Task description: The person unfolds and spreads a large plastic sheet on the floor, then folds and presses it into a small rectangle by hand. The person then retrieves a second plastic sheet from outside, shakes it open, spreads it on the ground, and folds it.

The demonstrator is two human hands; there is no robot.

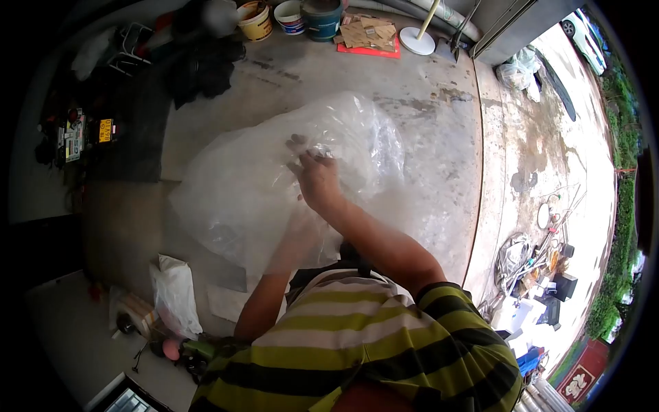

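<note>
A large, clear plastic bag or sheet [240, 165] is spread in crumpled folds in front of my body. My right hand [319, 178] is on its upper middle part, with bent fingers gathering the film. Some fingertips look dimmed by the plastic. My left forearm reaches up from below and goes behind or inside the film; my left hand [302, 223] shows only as a hazy shape through it, just below my right hand. Its fingers cannot be made out clearly.
Buckets [321, 20], flattened cardboard [367, 33] and a round white base with a pole [417, 41] line the far edge. A white sack [173, 295] stands lower left. Mixed items [542, 288] lie outside on the right. A yellow plate [105, 130] shows at left.
</note>
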